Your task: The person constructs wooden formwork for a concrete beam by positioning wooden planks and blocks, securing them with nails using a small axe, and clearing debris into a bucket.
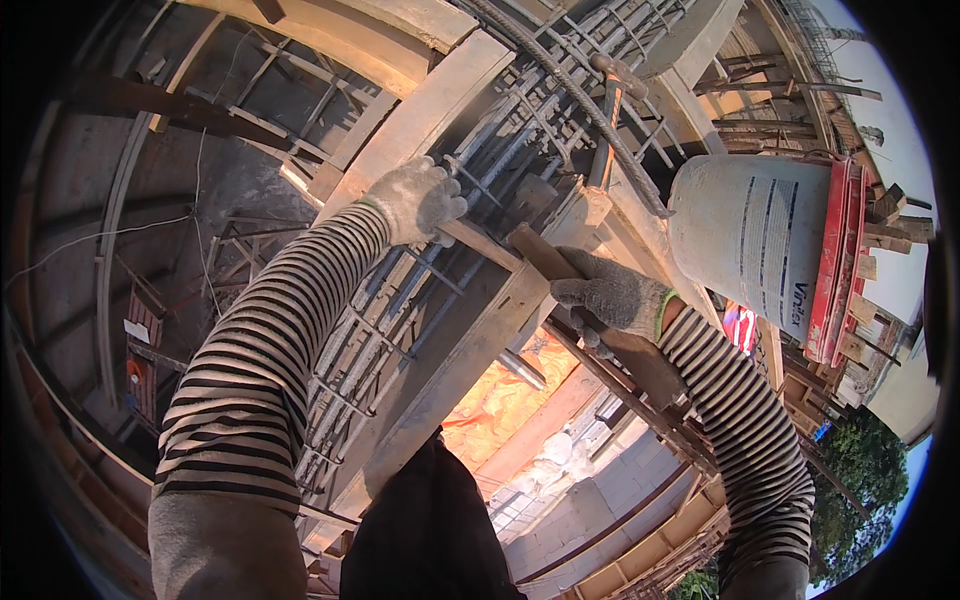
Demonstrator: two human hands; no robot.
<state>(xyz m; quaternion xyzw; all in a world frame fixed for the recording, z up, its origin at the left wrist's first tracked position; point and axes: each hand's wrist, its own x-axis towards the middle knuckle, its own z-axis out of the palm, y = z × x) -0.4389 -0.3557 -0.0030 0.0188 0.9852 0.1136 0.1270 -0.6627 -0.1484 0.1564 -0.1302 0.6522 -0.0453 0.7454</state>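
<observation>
My left hand (415,202), in a dusty grey knit glove, has its fingers curled around the end of a short wooden strip (484,243). That strip spans the gap between the formwork sides, across the rebar cage (400,300). Closed around a dark wooden board (640,362) is my gloved right hand (612,292). The board slants over the right formwork plank (470,365), its upper end close to the strip's far end. Some right-hand fingers are partly hidden. A hammer (606,130) with an orange-brown handle rests farther off, beside a thick rebar rod (590,105).
A large whitish bucket (745,235) with a red rim (843,262) stands at the right. Deep drops open on both sides of the beam formwork. Orange sheeting (520,385) and grey blocks (600,510) lie below; timber framing (230,100) fills the left.
</observation>
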